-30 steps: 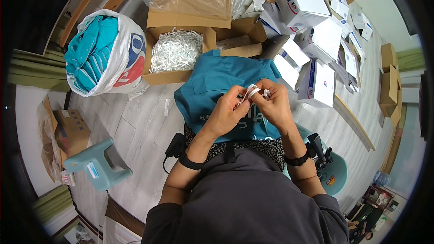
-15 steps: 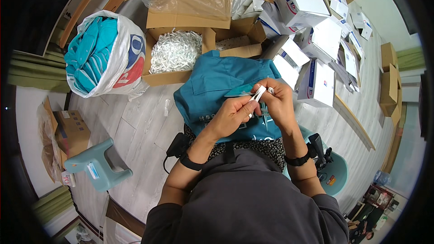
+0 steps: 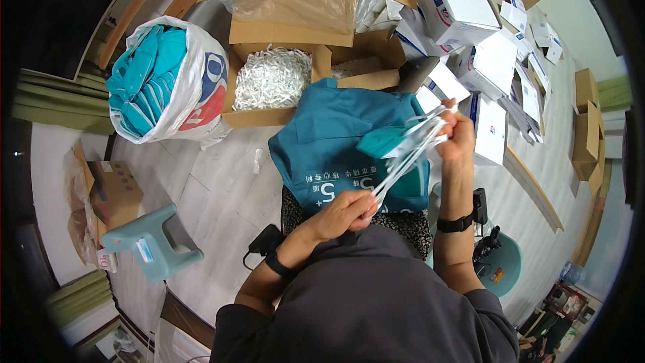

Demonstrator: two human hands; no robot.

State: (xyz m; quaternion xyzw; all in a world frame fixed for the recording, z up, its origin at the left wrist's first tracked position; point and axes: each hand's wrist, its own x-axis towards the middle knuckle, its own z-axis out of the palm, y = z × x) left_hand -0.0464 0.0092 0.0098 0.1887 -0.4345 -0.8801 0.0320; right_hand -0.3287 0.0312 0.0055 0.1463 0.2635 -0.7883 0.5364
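Observation:
White cords (image 3: 406,165) stretch slantwise between my two hands, blurred by motion. My left hand (image 3: 346,214) is closed around their lower ends, close to my body. Higher up and to the right, my right hand (image 3: 457,133) grips their other ends. Beside the cords hangs a flat teal piece with a pale edge (image 3: 381,142); whether the cords pass through it I cannot tell. Underneath, a teal printed cloth (image 3: 316,124) covers my lap.
An open carton (image 3: 255,117) of white cords stands ahead, beside a white sack (image 3: 208,84) full of teal flat pieces. White boxes (image 3: 490,60) pile up at the right. A stool (image 3: 158,242) is at the left, a teal tub (image 3: 507,275) at the right.
My hands were close together, pinching the white cord. Now they have moved apart, the left toward my body and the right up and rightward, pulling the cords long.

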